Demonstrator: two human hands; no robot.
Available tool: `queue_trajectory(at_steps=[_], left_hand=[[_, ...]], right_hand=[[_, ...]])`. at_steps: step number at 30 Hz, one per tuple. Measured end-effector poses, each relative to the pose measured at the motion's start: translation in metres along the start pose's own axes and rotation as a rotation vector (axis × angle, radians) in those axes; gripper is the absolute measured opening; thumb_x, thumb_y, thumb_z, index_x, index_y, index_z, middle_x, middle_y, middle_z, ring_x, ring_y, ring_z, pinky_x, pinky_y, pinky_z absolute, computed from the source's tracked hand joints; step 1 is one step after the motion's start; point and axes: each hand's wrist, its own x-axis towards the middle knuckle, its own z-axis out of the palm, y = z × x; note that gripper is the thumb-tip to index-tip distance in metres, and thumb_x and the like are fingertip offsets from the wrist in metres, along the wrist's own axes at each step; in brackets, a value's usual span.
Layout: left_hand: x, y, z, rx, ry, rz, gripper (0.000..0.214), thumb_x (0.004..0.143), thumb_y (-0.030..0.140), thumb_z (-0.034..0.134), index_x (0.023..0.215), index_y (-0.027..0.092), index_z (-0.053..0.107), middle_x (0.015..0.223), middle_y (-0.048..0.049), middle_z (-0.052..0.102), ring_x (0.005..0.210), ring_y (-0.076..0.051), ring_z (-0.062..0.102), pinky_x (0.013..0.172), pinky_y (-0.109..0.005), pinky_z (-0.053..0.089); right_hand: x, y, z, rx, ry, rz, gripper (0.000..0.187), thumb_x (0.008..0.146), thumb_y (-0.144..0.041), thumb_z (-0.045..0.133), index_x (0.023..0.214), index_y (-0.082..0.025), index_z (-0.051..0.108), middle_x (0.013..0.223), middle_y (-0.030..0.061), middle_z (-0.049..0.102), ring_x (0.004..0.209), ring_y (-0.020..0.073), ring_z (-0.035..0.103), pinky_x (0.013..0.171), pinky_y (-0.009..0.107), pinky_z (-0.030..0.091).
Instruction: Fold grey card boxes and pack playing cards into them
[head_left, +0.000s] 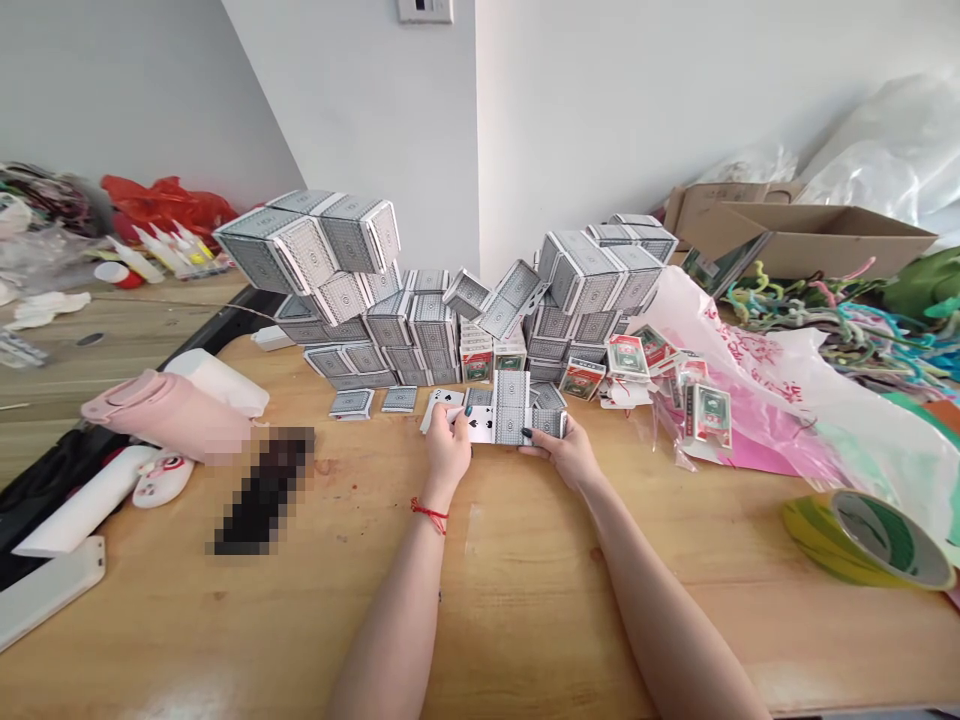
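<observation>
Between my two hands are joined playing cards (511, 408), with one patterned card standing tall across the middle. My left hand (451, 448) pinches the left end, where a white spade face shows. On the right end, a patterned back, my right hand (564, 450) is closed with thumb and fingers. Just behind lie loose cards (442, 398) and small patterned stacks (350, 403). Farther back rise blocks built from folded cards (300, 245), one group at the left and another (585, 270) at the right. A tilted open card piece (511, 297) rests between them.
Boxed card decks (709, 415) lie right of the blocks by a plastic bag (742, 360). A yellow tape roll (870, 540) sits at right. On the left are a pink bottle-shaped case (165, 415), a white mouse (161, 478) and a blurred dark object (266, 490). Behind stands a cardboard box (817, 240).
</observation>
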Motion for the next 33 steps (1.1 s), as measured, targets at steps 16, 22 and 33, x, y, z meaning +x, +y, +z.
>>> queue_trajectory(at_steps=[16,22,33], left_hand=[[0.004,-0.012,-0.001,-0.155,-0.025,-0.103,0.018,0.076,0.034,0.051,0.079,0.018,0.045,0.059,0.0033,0.050,0.041,-0.006,0.043,0.038,-0.019,0.034],[0.001,-0.006,0.001,-0.239,-0.077,-0.177,0.021,0.077,0.038,0.051,0.080,0.018,0.043,0.057,0.0052,0.047,0.034,-0.004,0.037,0.032,-0.017,0.029],[0.001,-0.004,-0.002,-0.106,-0.121,-0.015,0.016,0.076,0.034,0.052,0.077,0.019,0.047,0.050,0.0050,0.044,0.039,-0.007,0.040,0.038,-0.020,0.033]], right_hand=[[-0.001,-0.003,0.004,-0.033,-0.014,-0.002,0.048,0.048,-0.034,0.079,0.083,-0.020,0.049,0.086,0.0005,0.064,0.077,0.0199,0.062,0.066,0.038,0.057],[-0.003,-0.004,0.003,-0.029,-0.012,0.001,0.048,0.047,-0.033,0.079,0.080,-0.020,0.047,0.082,-0.0002,0.062,0.076,0.0194,0.062,0.067,0.039,0.057],[-0.003,-0.001,0.000,-0.063,-0.008,0.015,0.044,0.048,-0.031,0.079,0.078,-0.019,0.049,0.079,-0.0003,0.063,0.073,0.0194,0.062,0.064,0.038,0.058]])
